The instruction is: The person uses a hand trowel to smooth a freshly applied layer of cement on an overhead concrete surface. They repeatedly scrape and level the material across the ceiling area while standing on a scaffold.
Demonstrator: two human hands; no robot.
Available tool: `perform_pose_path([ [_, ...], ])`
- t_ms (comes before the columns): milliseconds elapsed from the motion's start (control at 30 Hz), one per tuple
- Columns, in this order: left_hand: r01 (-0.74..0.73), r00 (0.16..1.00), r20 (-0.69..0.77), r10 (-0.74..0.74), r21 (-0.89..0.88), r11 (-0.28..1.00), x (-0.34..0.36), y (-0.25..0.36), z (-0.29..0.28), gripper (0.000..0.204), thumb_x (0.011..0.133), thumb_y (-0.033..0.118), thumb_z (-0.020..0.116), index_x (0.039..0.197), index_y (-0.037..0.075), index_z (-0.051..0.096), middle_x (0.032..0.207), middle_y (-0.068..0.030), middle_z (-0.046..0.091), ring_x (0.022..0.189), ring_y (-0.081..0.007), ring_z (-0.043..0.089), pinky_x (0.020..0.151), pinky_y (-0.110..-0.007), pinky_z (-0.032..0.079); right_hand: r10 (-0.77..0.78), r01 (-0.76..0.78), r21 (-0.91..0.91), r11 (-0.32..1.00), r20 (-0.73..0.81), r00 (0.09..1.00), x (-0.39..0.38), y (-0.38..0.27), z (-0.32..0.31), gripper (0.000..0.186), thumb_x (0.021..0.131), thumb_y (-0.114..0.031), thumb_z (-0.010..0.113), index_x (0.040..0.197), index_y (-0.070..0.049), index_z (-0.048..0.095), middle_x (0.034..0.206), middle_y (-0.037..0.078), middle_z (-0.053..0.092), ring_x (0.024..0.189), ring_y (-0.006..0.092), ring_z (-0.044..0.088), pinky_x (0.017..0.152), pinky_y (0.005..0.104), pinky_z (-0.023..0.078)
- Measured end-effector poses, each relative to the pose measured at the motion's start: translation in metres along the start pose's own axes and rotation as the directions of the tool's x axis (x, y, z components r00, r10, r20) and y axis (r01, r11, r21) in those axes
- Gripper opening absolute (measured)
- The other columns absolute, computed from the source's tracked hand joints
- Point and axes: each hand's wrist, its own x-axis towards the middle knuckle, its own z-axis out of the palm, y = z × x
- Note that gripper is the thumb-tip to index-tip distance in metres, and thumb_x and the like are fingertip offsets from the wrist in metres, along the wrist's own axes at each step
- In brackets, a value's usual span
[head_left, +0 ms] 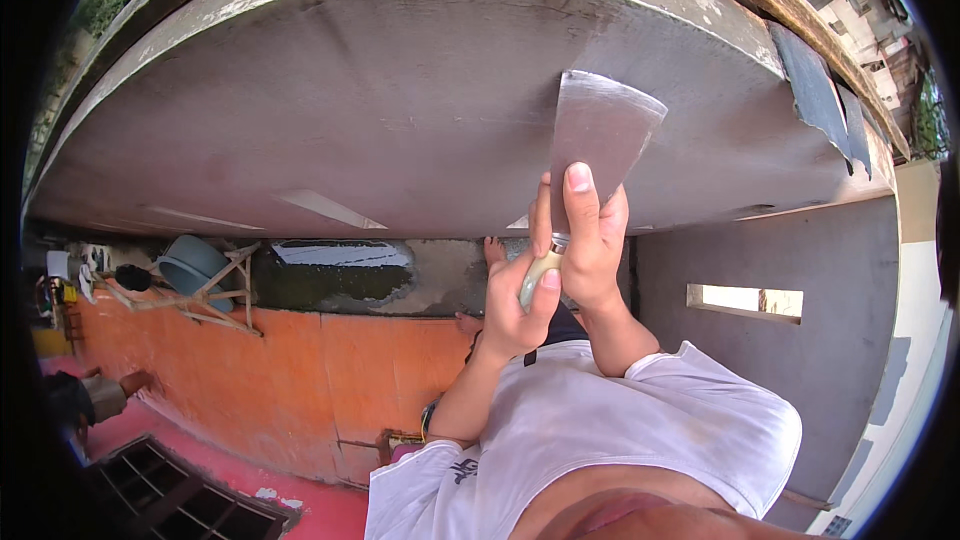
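A wide putty knife [604, 128] is held up in front of the grey wall, its flared metal blade pointing away from me. My left hand [517, 302] is closed around its pale green and cream handle [538, 278]. The fingers of my right hand [592, 245] grip the lower blade, with the thumb laid flat on its face and the other fingers behind it. Part of the handle is hidden by my fingers. The blade's edge looks bright and worn.
The grey plastered wall [330, 100] spans the far side. A dark wet puddle [340, 273] lies on the ground. To the left, a blue-grey basin [192, 265] rests by a wooden stand [235, 290], near an orange wall [270, 370]. Another person's arm [115, 395] shows at far left.
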Motion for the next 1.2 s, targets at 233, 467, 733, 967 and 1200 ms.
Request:
perform_pose_path([
  [233,-0.034,0.999,-0.035,0.034,0.003,0.999,-0.003,-0.001,0.007,0.031,0.092,0.026,0.05,0.089,-0.003,0.06,0.058,-0.0083,0.051,0.051,-0.0207,0.052,0.054,-0.034,0.039,0.065,-0.064,-0.032,0.997,0.037,0.997,-0.005,0.002,-0.008,0.032,0.102,-0.029,0.046,0.098,0.002,0.053,0.067,0.003,0.054,0.045,0.0082,0.046,0.046,0.0249,0.036],
  [467,-0.081,0.997,0.007,0.081,0.011,0.997,0.01,0.02,0.005,0.03,0.092,0.023,0.049,0.091,-0.004,0.06,0.06,-0.0086,0.052,0.052,-0.0209,0.051,0.056,-0.033,0.039,-0.042,0.042,0.003,0.999,0.092,0.995,0.007,-0.019,0.003,0.032,0.103,-0.029,0.046,0.099,0.002,0.053,0.065,0.003,0.053,0.045,0.0074,0.046,0.047,0.0241,0.036],
  [733,-0.119,0.993,-0.003,0.119,-0.012,0.993,0.025,0.045,0.003,0.032,0.092,0.026,0.051,0.094,-0.005,0.062,0.06,-0.0086,0.054,0.049,-0.0209,0.052,0.052,-0.032,0.04,-0.137,0.141,-0.021,0.99,0.131,0.982,0.02,-0.039,0.017,0.032,0.103,-0.03,0.044,0.099,0.001,0.053,0.062,0.003,0.053,0.044,0.0074,0.045,0.046,0.0242,0.036],
  [967,-0.06,0.998,0.0,0.06,-0.034,0.998,0.016,0.04,0.008,0.03,0.092,0.023,0.051,0.093,-0.005,0.062,0.061,-0.0058,0.054,0.053,-0.017,0.052,0.056,-0.03,0.04,-0.079,0.08,-0.005,0.997,0.131,0.988,0.015,-0.038,0.012,0.034,0.102,-0.033,0.048,0.098,0.0,0.053,0.061,0.003,0.053,0.045,0.0074,0.046,0.045,0.0241,0.036],
  [1200,-0.054,0.998,-0.027,0.053,-0.007,0.999,0.003,0.022,0.016,0.029,0.093,0.023,0.05,0.093,-0.004,0.06,0.061,-0.0075,0.054,0.051,-0.0196,0.053,0.052,-0.03,0.04,0.0,0.001,-0.004,1.0,0.097,0.995,0.007,-0.03,0.003,0.036,0.102,-0.034,0.047,0.097,0.001,0.052,0.057,0.003,0.05,0.045,0.0078,0.045,0.046,0.0241,0.036],
])
